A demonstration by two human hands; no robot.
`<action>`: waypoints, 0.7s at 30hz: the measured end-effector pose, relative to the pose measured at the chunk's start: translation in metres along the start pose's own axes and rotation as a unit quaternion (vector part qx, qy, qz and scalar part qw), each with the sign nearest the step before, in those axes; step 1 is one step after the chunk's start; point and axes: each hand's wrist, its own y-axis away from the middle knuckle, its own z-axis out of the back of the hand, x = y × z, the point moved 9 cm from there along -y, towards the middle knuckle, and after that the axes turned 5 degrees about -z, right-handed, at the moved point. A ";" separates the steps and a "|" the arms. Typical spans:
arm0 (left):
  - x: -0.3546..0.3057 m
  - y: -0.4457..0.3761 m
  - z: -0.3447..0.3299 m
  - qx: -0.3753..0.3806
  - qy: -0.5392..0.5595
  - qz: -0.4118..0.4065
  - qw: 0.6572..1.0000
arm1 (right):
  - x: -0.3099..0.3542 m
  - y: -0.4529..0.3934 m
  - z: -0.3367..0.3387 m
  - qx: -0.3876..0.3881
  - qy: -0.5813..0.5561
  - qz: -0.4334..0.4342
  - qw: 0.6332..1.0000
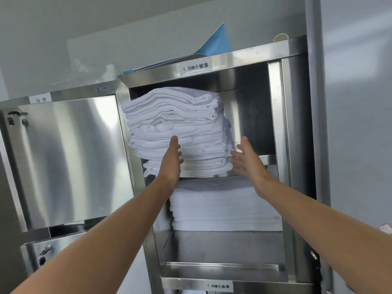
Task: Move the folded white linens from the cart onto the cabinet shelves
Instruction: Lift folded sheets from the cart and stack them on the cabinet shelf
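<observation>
Leaning left and overhanging the front edge: the stack of folded white linens (178,132) sits on the upper cabinet shelf (268,159), its upper layers jutting out past the left frame post (125,98). Left hand (170,160) lies flat against the stack front, fingers straight, grasping nothing. Right hand (247,159) is released, fingers spread, at the stack's right edge; contact unclear. Risk: an uneven push shears the top layers, so they slide off or snag the post. The lower pile of linens (224,206) won't catch a fall. Cart isn't in view.
</observation>
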 end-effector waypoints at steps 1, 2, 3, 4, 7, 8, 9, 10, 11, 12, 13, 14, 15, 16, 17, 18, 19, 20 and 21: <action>-0.005 -0.002 -0.001 -0.004 0.000 -0.004 1.000 | 0.004 -0.003 0.001 0.004 -0.001 0.002 1.000; -0.009 -0.003 -0.001 -0.008 0.002 -0.007 1.000 | 0.008 -0.005 0.003 0.007 -0.003 0.004 1.000; -0.012 -0.004 -0.003 -0.012 0.006 -0.008 1.000 | 0.011 -0.008 0.004 0.010 -0.006 0.005 1.000; -0.015 -0.005 -0.004 -0.015 0.010 -0.009 1.000 | 0.014 -0.010 0.006 0.014 -0.008 0.006 1.000; -0.022 -0.007 -0.009 -0.020 0.011 -0.017 1.000 | 0.023 -0.015 0.007 0.022 -0.004 0.011 1.000; -0.025 -0.008 -0.011 -0.022 0.008 -0.024 0.999 | 0.025 -0.017 0.008 0.023 -0.005 0.014 1.000; -0.028 -0.009 -0.014 -0.024 0.005 -0.031 0.999 | 0.027 -0.018 0.009 0.021 -0.008 0.017 1.000; -0.031 -0.009 -0.016 -0.027 0.000 -0.039 0.999 | 0.028 -0.019 0.010 0.021 -0.013 0.021 0.999; -0.033 -0.010 -0.018 -0.030 -0.007 -0.048 0.998 | 0.029 -0.021 0.011 0.021 -0.024 0.025 0.999; -0.036 -0.010 -0.019 -0.034 -0.018 -0.059 0.997 | 0.030 -0.022 0.011 0.027 -0.040 0.028 0.998; -0.039 -0.011 -0.020 -0.036 -0.033 -0.071 0.996 | 0.030 -0.023 0.011 0.033 -0.061 0.027 0.997; -0.042 -0.011 -0.020 -0.038 -0.052 -0.084 0.994 | 0.032 -0.024 0.010 0.040 -0.086 0.025 0.995; -0.047 -0.012 -0.019 -0.043 -0.070 -0.101 0.991 | 0.033 -0.025 0.008 0.048 -0.113 0.022 0.992; -0.053 -0.013 -0.018 -0.050 -0.082 -0.118 0.988 | 0.036 -0.026 0.007 0.054 -0.140 0.018 0.989; -0.061 -0.015 -0.016 -0.059 -0.090 -0.136 0.985 | 0.039 -0.027 0.006 0.057 -0.161 0.016 0.985; -0.068 -0.017 -0.015 -0.069 -0.101 -0.153 0.981 | 0.043 -0.028 0.003 0.059 -0.173 0.017 0.983; -0.077 -0.020 -0.014 -0.078 -0.122 -0.171 0.975 | 0.049 -0.030 0.000 0.060 -0.178 0.023 0.982; -0.085 -0.023 -0.014 -0.087 -0.151 -0.191 0.966 | 0.055 -0.031 -0.003 0.059 -0.174 0.033 0.982; -0.093 -0.025 -0.015 -0.094 -0.184 -0.217 0.954 | 0.061 -0.033 -0.006 0.054 -0.163 0.045 0.984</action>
